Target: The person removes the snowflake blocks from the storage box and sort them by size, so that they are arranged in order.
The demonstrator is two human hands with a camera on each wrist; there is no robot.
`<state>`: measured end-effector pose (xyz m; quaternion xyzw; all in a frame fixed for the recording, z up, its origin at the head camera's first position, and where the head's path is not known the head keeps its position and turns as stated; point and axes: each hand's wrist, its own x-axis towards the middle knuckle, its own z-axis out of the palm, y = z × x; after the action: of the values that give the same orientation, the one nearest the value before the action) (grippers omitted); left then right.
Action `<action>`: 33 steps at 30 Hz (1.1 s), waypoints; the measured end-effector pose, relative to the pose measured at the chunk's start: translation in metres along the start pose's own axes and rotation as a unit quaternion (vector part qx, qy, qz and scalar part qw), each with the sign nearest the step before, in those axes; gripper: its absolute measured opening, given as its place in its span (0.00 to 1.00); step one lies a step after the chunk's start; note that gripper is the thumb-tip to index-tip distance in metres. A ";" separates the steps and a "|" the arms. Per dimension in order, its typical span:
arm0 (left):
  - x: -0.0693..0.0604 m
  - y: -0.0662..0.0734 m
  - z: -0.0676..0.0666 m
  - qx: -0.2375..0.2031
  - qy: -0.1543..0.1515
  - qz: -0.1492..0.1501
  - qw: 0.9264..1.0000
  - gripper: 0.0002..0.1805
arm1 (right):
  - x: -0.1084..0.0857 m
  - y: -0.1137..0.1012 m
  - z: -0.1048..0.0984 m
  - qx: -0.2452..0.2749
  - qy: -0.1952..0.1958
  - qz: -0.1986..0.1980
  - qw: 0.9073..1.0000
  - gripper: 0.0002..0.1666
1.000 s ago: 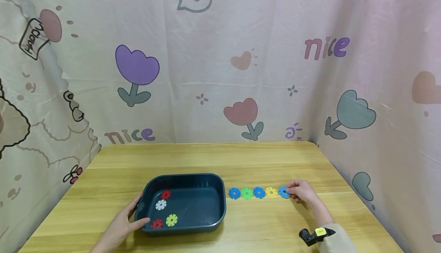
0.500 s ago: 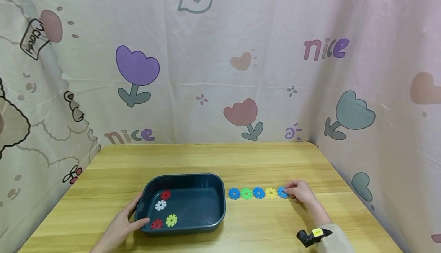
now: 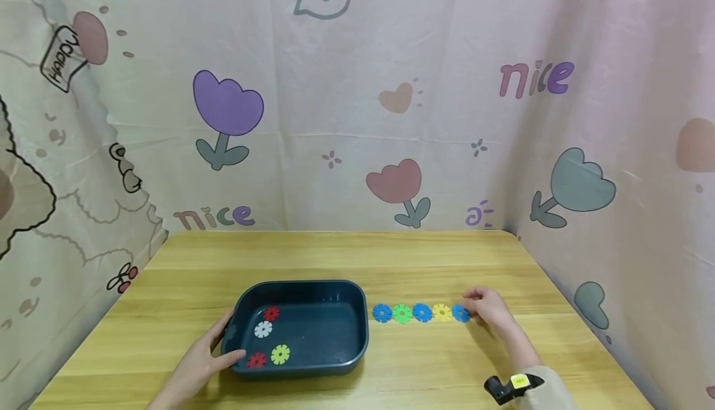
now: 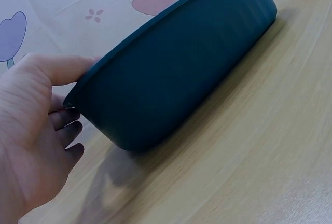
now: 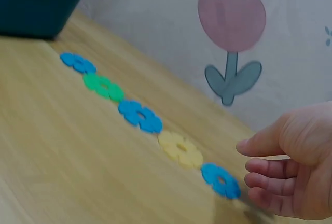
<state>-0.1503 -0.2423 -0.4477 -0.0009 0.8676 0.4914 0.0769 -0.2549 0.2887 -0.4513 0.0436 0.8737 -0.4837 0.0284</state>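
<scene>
The left hand holds the dark teal tray at its near left corner, the thumb over the rim and the other fingers bent along the outside. The tray stands on the wooden table. Inside it, towards the left, lie a red disc, a white disc, a second red disc and a lime disc.

To the right of the tray, five notched discs lie flat in a straight row: a blue disc, a green disc, another blue disc, a yellow disc and the end blue disc. Neighbours touch or nearly touch.

The right hand is just beside the end blue disc and apart from it, its fingers loosely bent with a gap, holding nothing. A black device sits at that wrist, by a beige sleeve. Printed cloth hangs behind the table.
</scene>
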 end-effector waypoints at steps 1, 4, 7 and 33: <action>0.000 0.000 0.000 -0.002 0.000 0.001 1.000 0.49 | 0.000 -0.004 0.000 -0.003 -0.001 -0.008 1.000 0.14; 0.000 0.001 0.001 -0.010 0.002 0.002 1.000 0.49 | -0.001 -0.017 0.003 -0.016 -0.005 -0.035 0.999 0.15; 0.000 0.002 0.001 -0.013 0.001 0.005 1.000 0.49 | 0.000 -0.030 0.007 -0.009 -0.018 -0.052 0.998 0.15; -0.002 0.002 -0.001 -0.011 0.001 0.020 1.000 0.49 | -0.028 -0.162 0.103 0.053 -0.170 -0.190 0.966 0.12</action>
<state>-0.1485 -0.2422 -0.4454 0.0153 0.8618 0.5027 0.0657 -0.2433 0.1141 -0.3666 -0.2046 0.8216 -0.5259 0.0813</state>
